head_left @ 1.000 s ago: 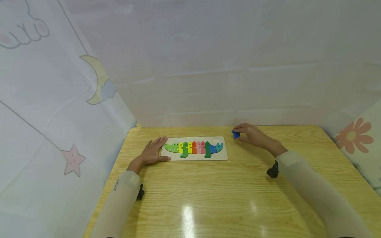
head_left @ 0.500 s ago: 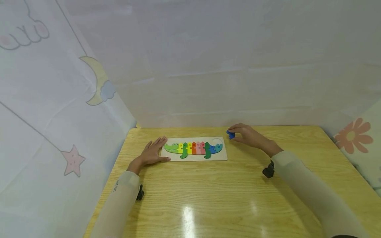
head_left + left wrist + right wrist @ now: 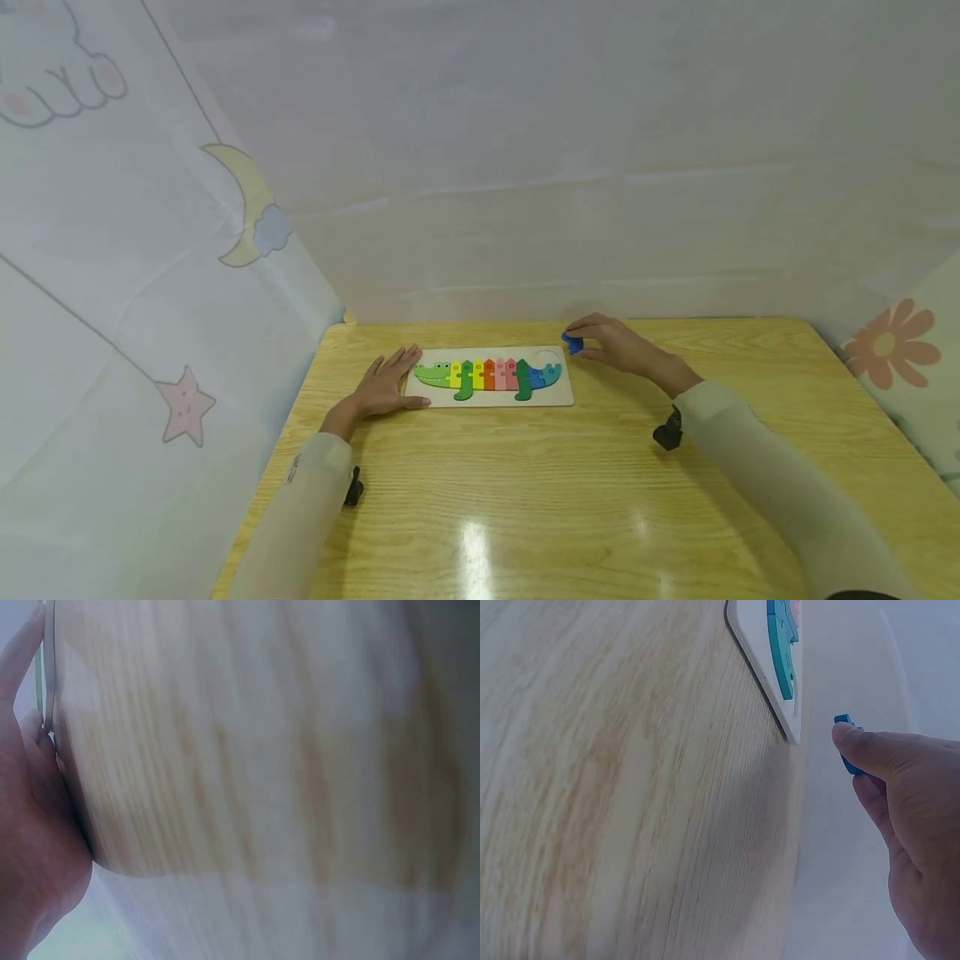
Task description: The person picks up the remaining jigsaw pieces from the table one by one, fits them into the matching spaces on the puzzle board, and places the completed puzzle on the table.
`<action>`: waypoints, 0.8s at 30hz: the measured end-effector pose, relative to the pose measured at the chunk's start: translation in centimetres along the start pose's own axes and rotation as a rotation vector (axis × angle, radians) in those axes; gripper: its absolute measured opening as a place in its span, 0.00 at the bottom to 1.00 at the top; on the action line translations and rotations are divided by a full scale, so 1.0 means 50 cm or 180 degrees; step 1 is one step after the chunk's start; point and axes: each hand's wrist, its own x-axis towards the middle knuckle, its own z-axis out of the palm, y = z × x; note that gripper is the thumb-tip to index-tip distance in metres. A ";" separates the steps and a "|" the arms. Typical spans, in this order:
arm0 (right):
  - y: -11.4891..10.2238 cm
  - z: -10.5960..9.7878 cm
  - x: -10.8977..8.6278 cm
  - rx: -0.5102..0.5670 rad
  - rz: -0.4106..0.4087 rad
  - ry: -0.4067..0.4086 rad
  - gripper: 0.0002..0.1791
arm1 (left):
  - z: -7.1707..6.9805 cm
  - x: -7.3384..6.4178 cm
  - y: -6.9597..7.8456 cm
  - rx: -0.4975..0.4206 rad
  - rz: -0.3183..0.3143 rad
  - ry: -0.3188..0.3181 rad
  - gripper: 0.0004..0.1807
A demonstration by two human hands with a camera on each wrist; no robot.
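A crocodile puzzle board (image 3: pixel 491 400) lies flat on the table, with colourful pieces set in it from the green head to the blue tail. At the tail's upper end an unfilled curved outline shows. My left hand (image 3: pixel 381 387) rests at the board's left end, fingers spread, the thumb along the lower corner. A blue puzzle piece (image 3: pixel 573 342) is pinched between the thumb and fingers of my right hand (image 3: pixel 618 346), just beyond the board's upper right corner. In the right wrist view the piece (image 3: pixel 849 754) is held above the table, apart from the board.
The wooden table (image 3: pixel 495 475) reaches to a pale cloth backdrop (image 3: pixel 495 208) behind and at the sides. Dark wrist cameras (image 3: pixel 667 429) sit under both sleeves. The table's back edge runs close behind the board.
My right hand has moved left with the blue puzzle piece, closer to the board's upper right corner. My left hand and the board have stayed in place.
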 end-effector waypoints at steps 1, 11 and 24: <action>-0.001 0.001 0.002 0.0004 -0.0008 -0.0007 0.25 | 0.001 0.000 -0.001 -0.0006 0.0004 0.0007 0.63; -0.005 0.013 0.018 0.0073 0.0112 -0.0165 0.24 | 0.006 0.000 -0.006 0.0027 -0.0009 -0.0016 0.62; -0.014 0.024 0.032 0.0040 0.0027 -0.0240 0.24 | -0.017 -0.009 0.024 0.0051 -0.0044 -0.0038 0.59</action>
